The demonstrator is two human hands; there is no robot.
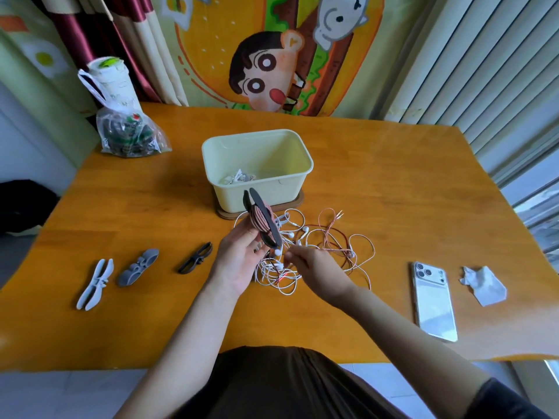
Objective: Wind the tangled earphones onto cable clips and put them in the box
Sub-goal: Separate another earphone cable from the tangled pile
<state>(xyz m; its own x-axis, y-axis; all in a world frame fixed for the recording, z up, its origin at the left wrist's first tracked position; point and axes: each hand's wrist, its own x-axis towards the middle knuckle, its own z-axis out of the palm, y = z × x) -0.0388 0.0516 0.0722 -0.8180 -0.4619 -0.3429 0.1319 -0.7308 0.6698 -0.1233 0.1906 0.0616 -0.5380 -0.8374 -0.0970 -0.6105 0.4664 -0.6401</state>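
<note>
The left hand holds a dark clip upright, fingers curled round its lower end, just in front of the box. Reddish cord is wound tight round the clip's waist. If the tail end is not tucked in, the turns will probably spring loose once the clip drops into the box. Below it, the tangle of white and copper-red earphones lies on the table. A strand running back to the clip could drag the whole heap along. The right hand reaches into the tangle with fingers bent down. I cannot tell whether they pinch a cord. A hard tug there would likely tighten knots rather than free them.

A crinkled clear bag of spare clips sits far left. Three bare clips follow, white, grey and black, all flat, matte and winged with a narrow middle. The box is smooth, pale-yellow plastic with rounded corners, and white earphones lie inside. The cords are thin, slick and loopy. A glossy white phone and crumpled paper lie at right.
</note>
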